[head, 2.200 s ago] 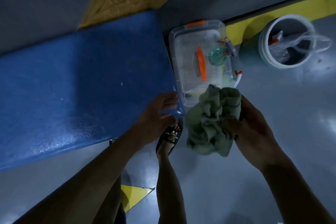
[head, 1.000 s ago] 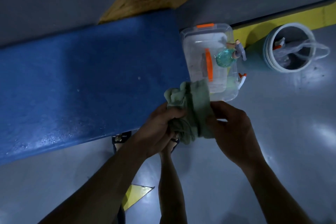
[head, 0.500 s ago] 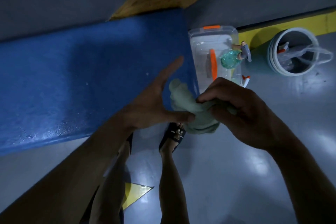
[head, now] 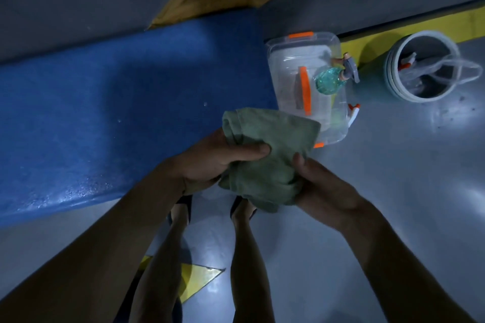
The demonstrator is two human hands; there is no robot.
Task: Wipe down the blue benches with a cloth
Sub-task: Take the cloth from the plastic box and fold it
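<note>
Green cloth (head: 270, 155) is bunched between both my grips, held in the air over the floor (head: 393, 191), just off the near right corner of the blue bench. My left grip (head: 212, 162) holds its left side, thumb laid across the top, fingers wrapped under. My right grip (head: 322, 186) pinches the lower right part, thumb on top and fingers curled below. The cloth looks half folded, one flat flap pointing away from me, the rest crumpled toward me.

The blue bench (head: 105, 118) runs off to the left of my left grip. The cloth is not touching it. Its near edge shows shiny wet-looking speckles and a few droplets further in, so it may be sprayed or partly wiped; I can't tell which from here. Judgement: I'm in prep, folding the cloth into a pad; the wiping stroke on this stretch is not yet begun, and other benches are out of view.

Beyond my right grip sits a clear lidded box (head: 304, 81) with orange clips, a teal spray bottle (head: 330, 81) on it. Further right a white bucket (head: 422, 65) holds more bottles. My feet are below the cloth.
</note>
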